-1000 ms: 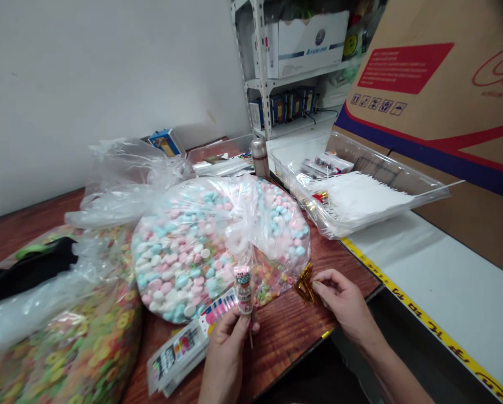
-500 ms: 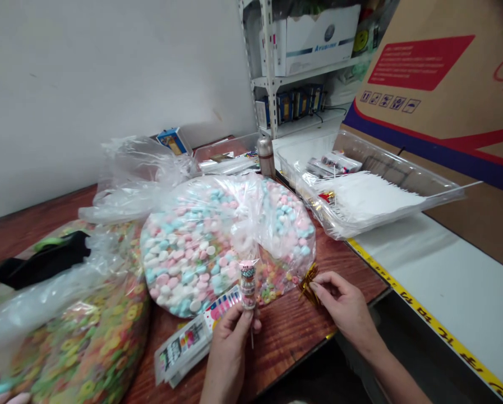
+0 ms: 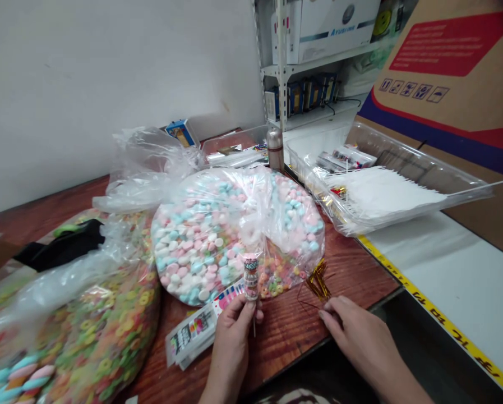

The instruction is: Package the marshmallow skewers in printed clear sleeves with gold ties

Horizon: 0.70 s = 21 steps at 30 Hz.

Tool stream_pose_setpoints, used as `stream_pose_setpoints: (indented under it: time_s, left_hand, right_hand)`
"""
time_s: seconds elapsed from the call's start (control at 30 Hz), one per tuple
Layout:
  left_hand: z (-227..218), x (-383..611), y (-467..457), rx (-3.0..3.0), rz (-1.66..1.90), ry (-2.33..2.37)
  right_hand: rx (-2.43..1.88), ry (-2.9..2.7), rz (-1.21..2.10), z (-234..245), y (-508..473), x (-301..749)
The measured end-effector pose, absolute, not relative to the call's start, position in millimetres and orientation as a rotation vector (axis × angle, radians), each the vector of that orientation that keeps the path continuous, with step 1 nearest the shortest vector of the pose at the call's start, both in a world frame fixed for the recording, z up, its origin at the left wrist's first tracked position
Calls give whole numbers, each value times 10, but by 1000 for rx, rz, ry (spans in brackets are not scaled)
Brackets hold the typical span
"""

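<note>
Left hand [image 3: 230, 353]: clenched on a small wrapped candy tube [image 3: 251, 278], upright above the wooden tabletop [image 3: 289, 342]. Right hand [image 3: 358, 336]: apparently pinching gold twist ties [image 3: 317, 283], just beside a bag of pastel candies [image 3: 201, 241].

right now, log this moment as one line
left hand: bagged candy stick | right hand: by gold twist ties | rest: pastel candy bag, wooden table
</note>
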<state>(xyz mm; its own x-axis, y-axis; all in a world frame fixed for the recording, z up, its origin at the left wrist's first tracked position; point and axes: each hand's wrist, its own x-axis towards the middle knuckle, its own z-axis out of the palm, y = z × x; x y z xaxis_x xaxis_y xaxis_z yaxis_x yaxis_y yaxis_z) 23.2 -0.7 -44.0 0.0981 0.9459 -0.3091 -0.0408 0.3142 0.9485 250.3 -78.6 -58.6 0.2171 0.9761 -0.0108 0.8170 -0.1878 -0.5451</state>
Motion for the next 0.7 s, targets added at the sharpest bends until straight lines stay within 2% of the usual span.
stream_pose_setpoints:
  time_s: [0.13, 0.3, 0.4, 0.47, 0.53, 0.6, 0.7]
  left_hand:
    - [-449, 225, -5, 1067, 940, 1276]
    - [-254, 197, 15, 1396, 953, 1382]
    - [-142, 186, 10, 1714, 972, 1417]
    - [-134, 193, -8, 1906, 942, 1416]
    - [-170, 202, -31, 2062, 889, 1405]
    - [-211, 192, -48, 2161, 854, 1407]
    - [-216, 117, -52, 2171, 874, 1458]
  right_hand:
    - [-2223, -1818, 109, -707, -862, 2300]
    - [-2199, -1755, 97, -727, -843, 2284]
    - [-1949, -1446, 577, -614, -824, 2269]
    - [-1612, -1171, 1044, -483, -774, 2175]
    - [-1290, -947, 1380, -346, -698, 2041]
    - [-1091, -797, 1531, -258, -617, 1946]
    - [-1193, -808, 1433, -279, -549, 2026]
